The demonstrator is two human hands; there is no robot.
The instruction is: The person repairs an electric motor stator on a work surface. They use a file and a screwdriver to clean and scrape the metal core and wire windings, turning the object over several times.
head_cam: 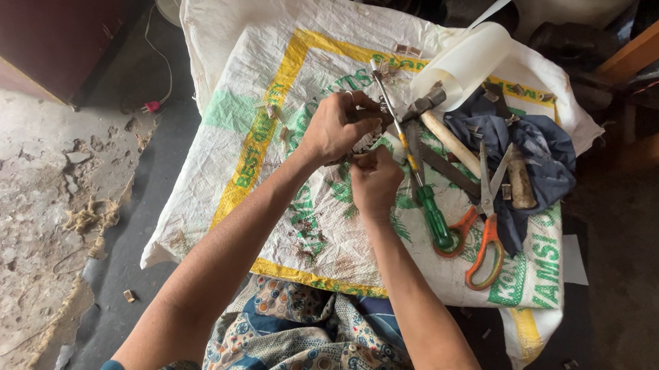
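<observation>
Both hands meet over the middle of the white sack [290,89] spread on the floor. The left hand [335,127] pinches a small dark piece [365,143] from above; the right hand [376,182] is clenched on its lower edge. A green-handled screwdriver [422,191] and orange scissors [485,219] lie near the right hand, toward the sack's right edge.

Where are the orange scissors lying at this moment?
In the head view, the orange scissors lie on the woven sack, right of both hands, between the green screwdriver and the blue cloth.
</observation>
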